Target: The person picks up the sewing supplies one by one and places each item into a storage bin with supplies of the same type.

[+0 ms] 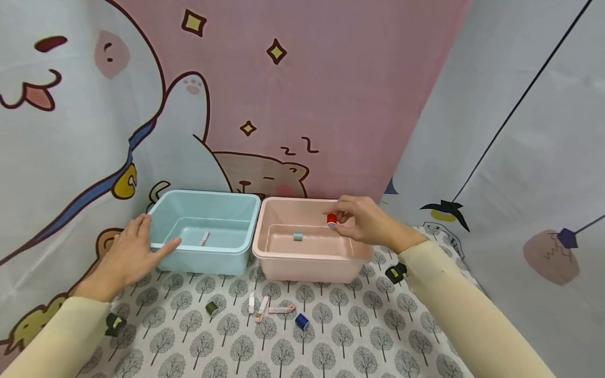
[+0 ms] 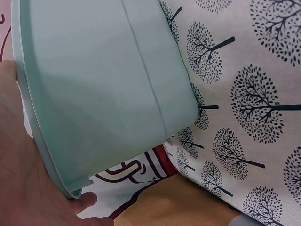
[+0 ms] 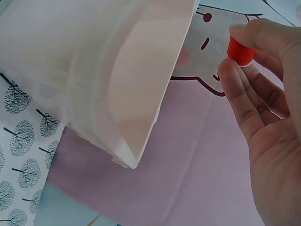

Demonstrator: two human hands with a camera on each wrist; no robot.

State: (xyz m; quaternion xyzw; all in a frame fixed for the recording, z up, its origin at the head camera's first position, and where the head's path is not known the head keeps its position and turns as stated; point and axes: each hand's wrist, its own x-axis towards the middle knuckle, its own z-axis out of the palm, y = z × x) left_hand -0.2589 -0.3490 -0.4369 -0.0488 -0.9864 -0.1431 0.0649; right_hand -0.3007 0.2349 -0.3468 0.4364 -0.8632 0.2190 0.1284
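Note:
My right hand (image 1: 361, 223) pinches a red thread spool (image 1: 332, 219) between thumb and fingertips, above the right part of the pink bin (image 1: 312, 268). In the right wrist view, the red spool (image 3: 240, 51) stands out beyond the bin's rim. At the bottom of the pink bin lies a light blue spool (image 1: 298, 237). My left hand (image 1: 125, 257) rests at the left side of the light blue bin (image 1: 203, 261), fingers extended and thumb stretched over the front rim. Inside that bin lies a slim pink-and-white piece (image 1: 204, 238). The left wrist view has the left hand (image 2: 28, 174) along the rim.
In front of the bins, on the tree-print cloth (image 1: 241, 349), lie a green spool (image 1: 211, 308), a blue spool (image 1: 302, 321), a small white piece (image 1: 251, 303) and two slim pink pieces, one slanted (image 1: 261, 310), one sideways (image 1: 282, 310). A cartoon-printed backdrop (image 1: 340, 105) rises behind.

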